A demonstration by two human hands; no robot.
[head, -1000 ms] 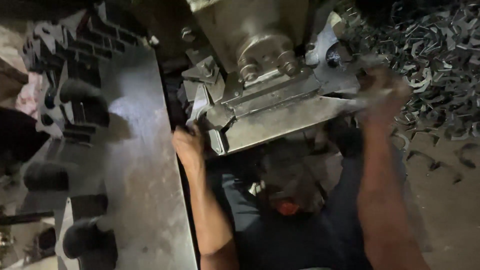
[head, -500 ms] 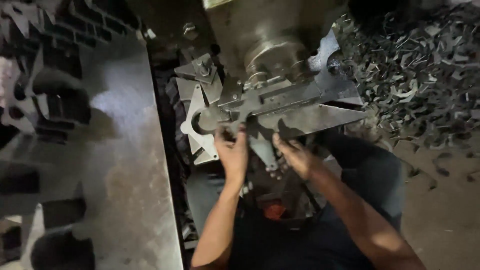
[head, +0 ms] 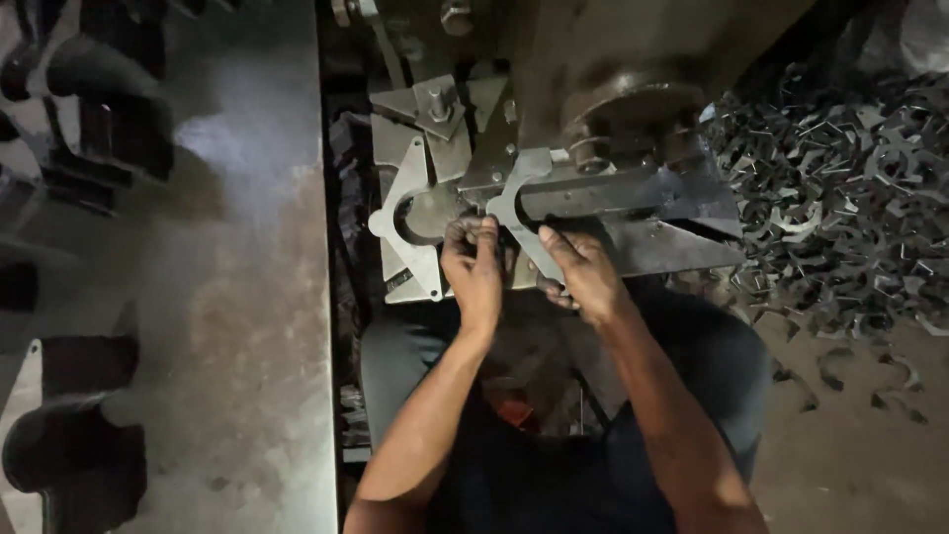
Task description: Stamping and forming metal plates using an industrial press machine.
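Observation:
I am seated at a metal press [head: 633,109]. On its bed lies a flat grey plate with a round cut-out [head: 403,213]. My left hand [head: 474,262] pinches the edge of this plate near the cut-out. A second C-shaped plate [head: 524,213] sits to its right under the press head, and my right hand [head: 583,272] holds its lower leg. Both hands are close together at the front of the bed.
A long steel table [head: 237,326] runs along the left, with stacks of dark cut pieces [head: 69,435] on its far side. A big heap of curved metal offcuts [head: 840,198] covers the floor on the right. My dark-trousered legs sit below the press.
My right hand came in from the far right of the press to the plate at the front. My left hand rose from the bed's lower edge to the cut-out. The view moved closer.

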